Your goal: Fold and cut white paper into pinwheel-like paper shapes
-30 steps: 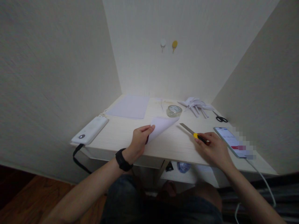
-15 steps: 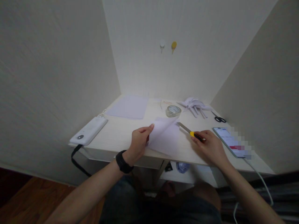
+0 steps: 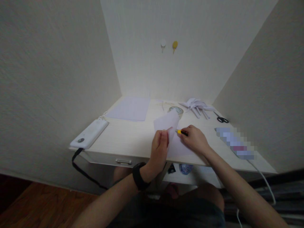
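Note:
My left hand (image 3: 160, 148), with a black band on the wrist, is closed on a folded sheet of white paper (image 3: 163, 122) near the front of the desk. One flap of the paper stands raised; the other part lies on the desktop. My right hand (image 3: 196, 137) is closed around a utility knife (image 3: 182, 132) with a yellow and black handle. Its blade points left into the fold, mostly hidden by the paper. Just behind the raised flap, a roll of clear tape (image 3: 177, 110) is partly covered.
A stack of white paper (image 3: 130, 107) lies at the back left, a white device (image 3: 90, 133) with a black strap at the left edge. Folded paper pinwheels (image 3: 196, 106), black scissors (image 3: 222, 119) and a phone (image 3: 234, 142) with a white cable are on the right.
My left hand has moved right, gripping the paper closer to the fold, and the flap stands higher. My right hand has moved left, bringing the knife blade into the fold.

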Demonstrator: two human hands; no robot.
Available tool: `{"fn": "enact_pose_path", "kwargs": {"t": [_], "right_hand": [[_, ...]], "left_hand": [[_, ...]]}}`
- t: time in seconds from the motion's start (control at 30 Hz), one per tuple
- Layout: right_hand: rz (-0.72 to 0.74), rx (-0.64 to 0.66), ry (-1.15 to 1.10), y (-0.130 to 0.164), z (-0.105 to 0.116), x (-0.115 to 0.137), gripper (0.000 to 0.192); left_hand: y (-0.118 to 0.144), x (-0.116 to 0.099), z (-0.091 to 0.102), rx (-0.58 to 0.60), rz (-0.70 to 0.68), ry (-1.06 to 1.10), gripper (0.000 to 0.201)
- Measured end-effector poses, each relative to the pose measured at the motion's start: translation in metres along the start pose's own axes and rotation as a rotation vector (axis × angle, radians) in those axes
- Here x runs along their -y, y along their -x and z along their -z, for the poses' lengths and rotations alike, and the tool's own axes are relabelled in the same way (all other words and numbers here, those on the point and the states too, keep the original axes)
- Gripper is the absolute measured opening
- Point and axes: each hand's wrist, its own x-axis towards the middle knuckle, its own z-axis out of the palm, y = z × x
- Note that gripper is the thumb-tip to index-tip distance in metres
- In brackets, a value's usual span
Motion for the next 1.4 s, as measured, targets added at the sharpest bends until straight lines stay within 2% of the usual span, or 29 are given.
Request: {"fn": "enact_pose_path", "kwargs": {"t": [0.1,0.17,0.2,0.27,0.3,0.4,0.47,0.53,0.7,0.87,1.0,1.07,1.1,1.17,1.23,1.3,1.4], "right_hand": [[0.036,0.038,-0.012,-0.006,-0.001,0.001,0.023],[0.044,0.028,-0.038,-0.008,-0.004,0.0,0.023],[0.05,0.014,-0.054,-0.008,-0.006,0.0,0.023],[0.072,-0.006,-0.084,-0.009,-0.009,-0.001,0.023],[0.078,-0.013,-0.096,-0.009,-0.011,-0.002,0.023],[0.073,-0.031,-0.114,-0.01,-0.015,-0.003,0.024],[0.07,-0.035,-0.113,-0.012,-0.015,-0.003,0.026],[0.087,-0.035,-0.117,-0.015,-0.015,-0.004,0.028],[0.111,-0.051,-0.175,-0.024,-0.013,-0.008,0.028],[0.151,-0.031,-0.28,-0.024,-0.013,-0.024,0.027],[0.232,-0.032,-0.278,-0.017,-0.013,-0.041,0.024],[0.231,-0.052,-0.264,-0.013,-0.013,-0.047,0.024],[0.23,-0.059,-0.258,-0.012,-0.013,-0.049,0.024],[0.232,-0.065,-0.244,-0.01,-0.013,-0.052,0.024],[0.235,-0.06,-0.229,-0.009,-0.013,-0.052,0.025],[0.233,-0.055,-0.216,-0.008,-0.014,-0.05,0.024],[0.242,-0.056,-0.202,-0.007,-0.014,-0.048,0.023]], "left_hand": [[-0.001,-0.009,0.013,0.359,-0.135,-0.048,0.041],[-0.009,-0.014,0.031,0.677,-0.289,-0.321,0.028],[-0.014,-0.014,0.041,0.788,-0.403,-0.481,0.027],[-0.027,-0.014,0.06,0.91,-0.613,-0.764,0.033],[-0.033,-0.012,0.067,0.955,-0.663,-0.885,0.039],[-0.045,-0.008,0.082,1.034,-0.664,-1.135,0.068],[-0.046,-0.005,0.086,1.066,-0.661,-1.199,0.08],[-0.043,-0.002,0.087,1.041,-0.682,-1.224,0.077],[-0.029,0.007,0.074,0.786,-0.693,-1.277,0.052],[-0.013,0.015,0.052,0.572,-0.58,-1.333,0.059],[-0.002,0.012,0.04,0.481,-0.547,-1.36,0.063],[-0.005,0.005,0.039,0.537,-0.577,-1.348,0.058],[-0.01,0.002,0.039,0.608,-0.613,-1.324,0.052],[-0.026,-0.004,0.043,0.816,-0.757,-1.206,0.04],[-0.046,-0.003,0.048,0.999,-0.864,-1.1,0.04],[-0.064,0.003,0.053,1.046,-0.83,-1.129,0.049],[-0.078,0.016,0.057,1.018,-0.723,-1.215,0.058]]}}
